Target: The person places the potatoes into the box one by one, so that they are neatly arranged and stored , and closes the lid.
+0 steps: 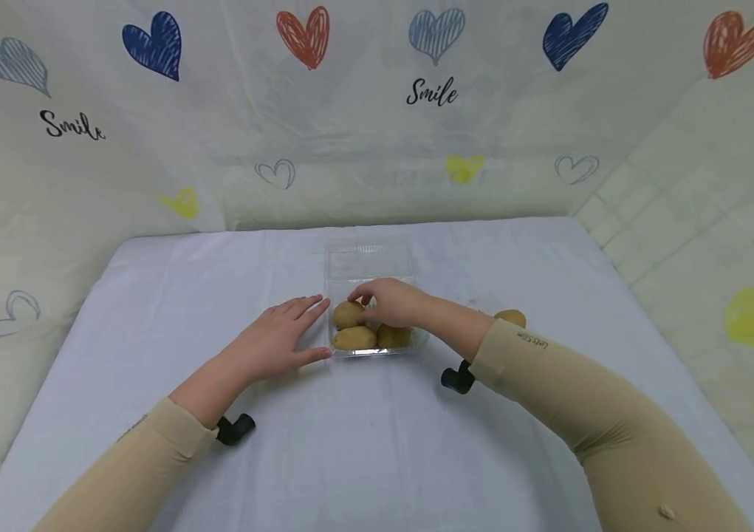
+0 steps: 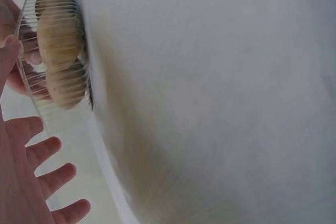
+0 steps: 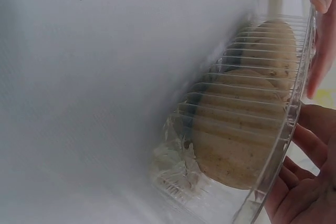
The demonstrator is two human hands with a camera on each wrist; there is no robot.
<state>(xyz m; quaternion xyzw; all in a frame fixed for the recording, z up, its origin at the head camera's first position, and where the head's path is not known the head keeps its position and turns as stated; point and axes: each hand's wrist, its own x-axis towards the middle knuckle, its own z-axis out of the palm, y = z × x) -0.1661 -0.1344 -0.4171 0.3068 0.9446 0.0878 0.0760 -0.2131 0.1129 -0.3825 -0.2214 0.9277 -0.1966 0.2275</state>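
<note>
A clear plastic clamshell container (image 1: 370,353) stands with its lid (image 1: 368,258) folded back. Inside lie a front-left potato (image 1: 354,338), a front-right potato (image 1: 393,336) and a back-left potato (image 1: 348,315). Reaching in from the right, my right hand (image 1: 395,301) pinches the back-left potato between thumb and fingers. My left hand (image 1: 277,336) has its fingers spread, with the fingertips at the container's left side. Through the ribbed wall in the right wrist view, a large potato (image 3: 239,129) shows close up.
Another potato (image 1: 511,318) lies on the white-covered table (image 1: 363,443), to the right of the container and partly hidden by the right forearm. Black wrist cameras hang under the left (image 1: 235,430) and right sleeves. Behind the table hangs a heart-patterned sheet (image 1: 363,125).
</note>
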